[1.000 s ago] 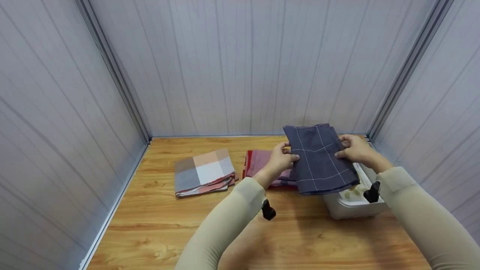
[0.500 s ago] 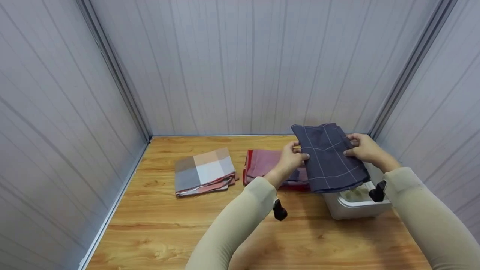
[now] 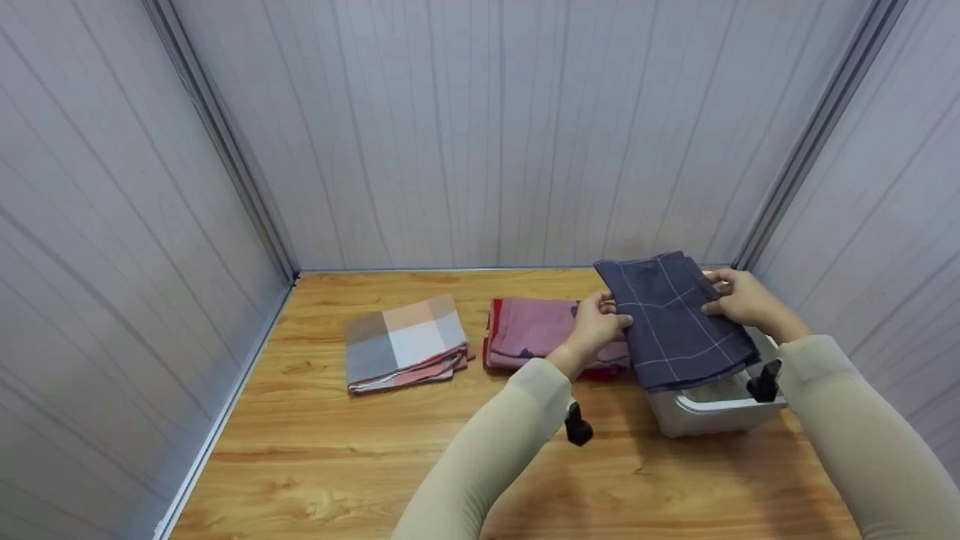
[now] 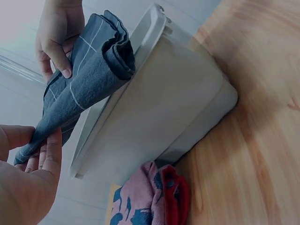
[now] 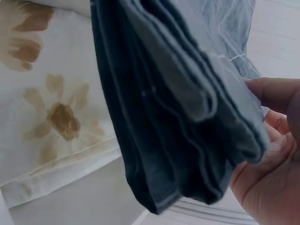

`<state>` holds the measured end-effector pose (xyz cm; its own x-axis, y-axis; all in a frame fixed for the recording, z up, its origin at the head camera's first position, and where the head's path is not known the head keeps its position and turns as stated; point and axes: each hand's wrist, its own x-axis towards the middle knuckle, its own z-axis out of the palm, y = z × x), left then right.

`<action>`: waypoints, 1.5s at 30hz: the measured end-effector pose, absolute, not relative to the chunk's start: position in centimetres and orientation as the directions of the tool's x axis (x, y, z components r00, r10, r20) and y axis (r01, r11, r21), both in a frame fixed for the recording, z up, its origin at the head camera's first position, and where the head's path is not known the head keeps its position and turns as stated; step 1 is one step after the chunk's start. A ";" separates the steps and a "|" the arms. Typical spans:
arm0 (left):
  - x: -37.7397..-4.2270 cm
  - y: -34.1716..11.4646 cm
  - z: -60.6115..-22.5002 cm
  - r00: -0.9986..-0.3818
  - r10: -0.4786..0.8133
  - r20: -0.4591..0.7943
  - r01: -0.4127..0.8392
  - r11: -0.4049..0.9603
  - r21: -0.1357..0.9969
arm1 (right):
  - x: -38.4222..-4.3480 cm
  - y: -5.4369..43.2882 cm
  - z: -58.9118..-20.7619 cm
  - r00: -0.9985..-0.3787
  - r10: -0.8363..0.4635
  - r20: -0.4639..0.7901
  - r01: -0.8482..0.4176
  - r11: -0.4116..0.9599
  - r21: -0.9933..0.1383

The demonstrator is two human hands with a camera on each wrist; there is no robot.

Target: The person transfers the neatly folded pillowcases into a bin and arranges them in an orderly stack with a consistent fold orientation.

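A folded dark blue cloth [image 3: 679,322] with thin white check lines is held up by both hands, over the white plastic bin [image 3: 712,420]. My left hand [image 3: 596,326] pinches its left edge between thumb and fingers. At the opposite edge my right hand [image 3: 746,301] grips the cloth the same way. The right wrist view shows its several folded layers hanging down. Below them, inside the bin, lies a white cloth [image 5: 61,117] with brown flowers. Much of the bin's opening is hidden by the blue cloth in the head view.
A folded pink and red cloth [image 3: 536,330] with dark patches lies on the wooden table [image 3: 315,465], left of the bin. Farther left is a folded checked cloth [image 3: 409,345] in grey, white and orange. Pale panel walls [image 3: 480,135] enclose the back and sides.
Both hands have moved right with the blue cloth, from partly over the pink cloth to over the bin. More of the pink cloth now shows.
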<state>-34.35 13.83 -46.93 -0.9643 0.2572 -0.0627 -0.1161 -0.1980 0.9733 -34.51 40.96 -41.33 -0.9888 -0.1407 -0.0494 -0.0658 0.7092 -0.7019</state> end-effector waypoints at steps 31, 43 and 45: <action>-32.7 18.0 -47.1 -0.935 0.314 -0.166 -0.227 -0.170 0.959 | -33.6 44.3 -43.7 -0.996 -0.087 -0.007 -0.059 0.733 -0.677; -32.0 19.1 -47.1 -0.906 0.416 -0.077 -0.193 -0.244 0.950 | -33.2 44.5 -43.0 -0.996 -0.082 -0.026 -0.046 0.760 -0.649; -32.0 19.3 -47.3 -0.901 0.428 -0.071 -0.203 -0.271 0.941 | -33.1 44.6 -43.0 -0.997 -0.073 -0.020 -0.042 0.757 -0.653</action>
<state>-31.97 19.28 -47.27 -0.9010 0.4281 -0.0706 -0.2026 -0.2712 0.9409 -33.05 44.64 -42.97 -0.9971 -0.0731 -0.0199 -0.0425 0.7565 -0.6526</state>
